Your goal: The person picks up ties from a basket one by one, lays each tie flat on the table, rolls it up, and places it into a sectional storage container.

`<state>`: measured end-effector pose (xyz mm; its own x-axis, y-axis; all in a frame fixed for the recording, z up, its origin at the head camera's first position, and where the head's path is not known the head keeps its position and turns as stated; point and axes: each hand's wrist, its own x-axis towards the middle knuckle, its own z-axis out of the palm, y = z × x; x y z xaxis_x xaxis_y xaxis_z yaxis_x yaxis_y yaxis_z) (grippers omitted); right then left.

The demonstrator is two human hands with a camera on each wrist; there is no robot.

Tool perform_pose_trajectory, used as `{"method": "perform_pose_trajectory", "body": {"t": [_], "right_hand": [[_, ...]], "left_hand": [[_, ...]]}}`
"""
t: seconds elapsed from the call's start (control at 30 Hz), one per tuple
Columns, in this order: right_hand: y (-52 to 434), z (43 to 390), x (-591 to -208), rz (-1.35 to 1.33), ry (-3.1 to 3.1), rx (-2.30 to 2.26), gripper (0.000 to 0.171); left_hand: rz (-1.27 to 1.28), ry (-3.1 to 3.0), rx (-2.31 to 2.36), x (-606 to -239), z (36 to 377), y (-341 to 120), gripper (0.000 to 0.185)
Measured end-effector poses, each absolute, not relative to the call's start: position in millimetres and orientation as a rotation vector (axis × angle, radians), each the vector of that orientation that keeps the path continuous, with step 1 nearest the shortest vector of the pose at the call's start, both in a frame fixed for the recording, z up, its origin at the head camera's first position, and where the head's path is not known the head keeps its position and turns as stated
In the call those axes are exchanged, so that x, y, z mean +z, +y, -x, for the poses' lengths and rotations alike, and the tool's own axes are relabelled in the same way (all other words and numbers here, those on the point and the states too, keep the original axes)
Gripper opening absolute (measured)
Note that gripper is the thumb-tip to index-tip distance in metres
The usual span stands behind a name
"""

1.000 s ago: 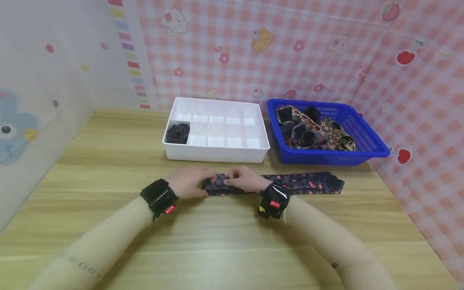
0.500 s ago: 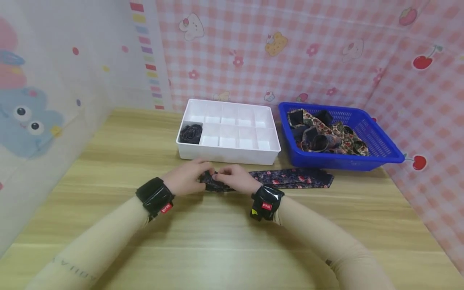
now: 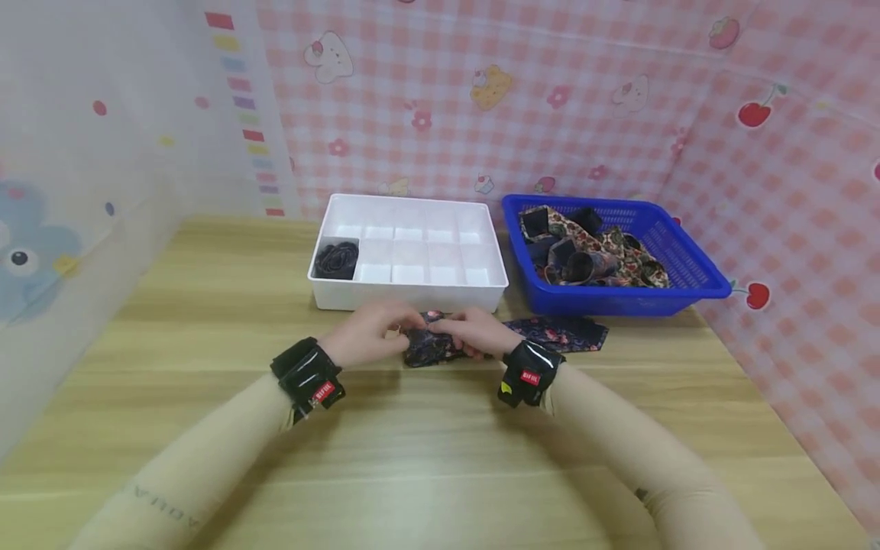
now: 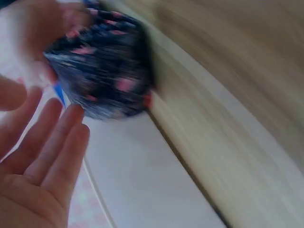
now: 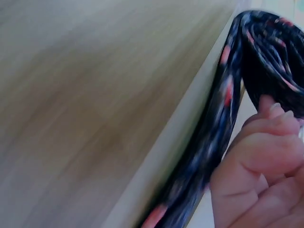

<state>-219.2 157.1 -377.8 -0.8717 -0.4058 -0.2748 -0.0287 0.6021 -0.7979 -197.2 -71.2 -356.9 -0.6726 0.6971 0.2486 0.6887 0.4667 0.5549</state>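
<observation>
The right hand (image 3: 474,334) is pinching a rolled dark floral fabric necktie (image 3: 429,347) in curled fingers (image 5: 266,126) on the wooden desk (image 3: 426,451) before the white divided plastic tray (image 3: 406,294), while the left hand (image 3: 364,340) is touching it with straight, spread fingers (image 4: 57,142).

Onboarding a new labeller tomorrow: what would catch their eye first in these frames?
Probably the two hands, left hand and right hand, meeting mid-table over a half-rolled dark floral tie, its loose end trailing right along the wooden table. Behind them sits a white divided tray with one dark roll in its front-left compartment, and to its right a bright blue basket heaped with more ties.
</observation>
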Motion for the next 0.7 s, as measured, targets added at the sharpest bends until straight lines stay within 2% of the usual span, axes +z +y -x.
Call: {"method": "perform_pose_trajectory", "body": {"t": [0.17,0.33,0.5,0.7], "right_hand": [[176,222,-384,0.329,2.479,-1.102,0.038],[178,223,-391,0.504,2.591,-1.098,0.018],[171,221,-392,0.678,2.718,-1.013,0.012],[159,215,-391,0.618,2.728,-0.933,0.013]], "left_hand": [[-1.337,2.757,0.702,-367,196,-63,0.03],[-1.361,2.776,0.605,-374,194,-58,0.03],[-1.282,2.833,0.565,-376,194,-59,0.032],[-1.151,2.733,0.612,-376,193,-73,0.043]]}}
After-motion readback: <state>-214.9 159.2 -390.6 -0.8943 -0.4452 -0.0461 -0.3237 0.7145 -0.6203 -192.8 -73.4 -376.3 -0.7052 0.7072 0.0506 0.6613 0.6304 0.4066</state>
